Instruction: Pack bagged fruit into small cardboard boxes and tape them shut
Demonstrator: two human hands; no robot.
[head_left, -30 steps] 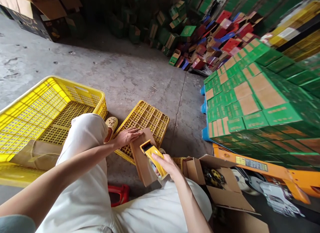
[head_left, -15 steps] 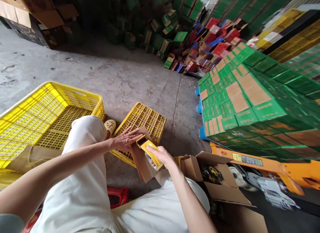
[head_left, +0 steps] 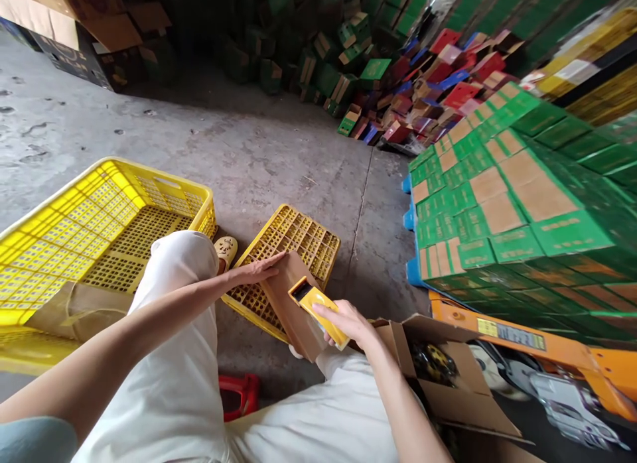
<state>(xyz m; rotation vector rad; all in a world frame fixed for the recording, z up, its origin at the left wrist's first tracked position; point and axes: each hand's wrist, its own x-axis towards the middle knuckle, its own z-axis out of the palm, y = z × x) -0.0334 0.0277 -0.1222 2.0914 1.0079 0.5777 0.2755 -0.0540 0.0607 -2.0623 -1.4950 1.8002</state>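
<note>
A bare concrete floor (head_left: 249, 144) spreads through the warehouse around you. To your right, green cartons (head_left: 497, 211) stand stacked on a blue pallet (head_left: 413, 270), with a heap of loose red, blue and green boxes (head_left: 432, 85) beyond. A large yellow crate (head_left: 205, 217) sits at your left; a flap-open box (head_left: 462, 400) lies by your right leg. Before you is a smaller yellow crate (head_left: 311, 234), grid side up, and across its near part the brown carton (head_left: 286, 297) leans toward you.

Your left hand (head_left: 261, 269) was splayed close to the dispenser's head half a second ago; now its fingers lie straight and together at the carton's far-left edge. Your right hand (head_left: 346, 320) has drawn the yellow tape dispenser (head_left: 311, 297) back toward you, fingers clamped around its body. That leaves the hands apart, your left seemingly steadying the carton. Whether the dispenser touches the cardboard, you cannot tell.
</note>
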